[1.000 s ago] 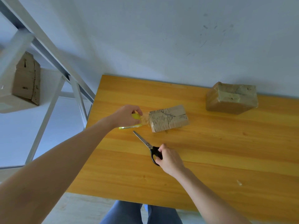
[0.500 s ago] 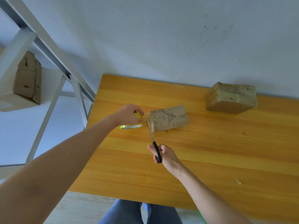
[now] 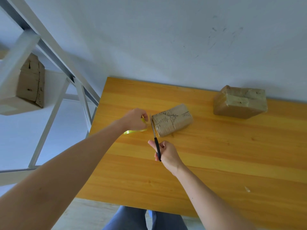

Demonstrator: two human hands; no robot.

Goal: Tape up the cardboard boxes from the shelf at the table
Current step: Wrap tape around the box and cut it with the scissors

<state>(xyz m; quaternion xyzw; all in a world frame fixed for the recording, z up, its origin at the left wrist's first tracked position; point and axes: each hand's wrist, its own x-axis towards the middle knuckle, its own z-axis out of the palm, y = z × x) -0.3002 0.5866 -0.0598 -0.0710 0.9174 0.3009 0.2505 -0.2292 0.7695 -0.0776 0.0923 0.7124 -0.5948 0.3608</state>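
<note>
3 boxes (image 3: 172,120) (image 3: 240,102) (image 3: 31,80) | left hand (image 3: 134,119) grips 1 tape roll (image 3: 135,131) | right hand (image 3: 167,154) grips 1 scissors (image 3: 157,147)

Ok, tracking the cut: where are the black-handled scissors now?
Head view: the black-handled metal scissors sit in the right hand, centre-left on the orange wooden table, blades reaching up between the yellow tape roll and the small brown cardboard box.
</note>
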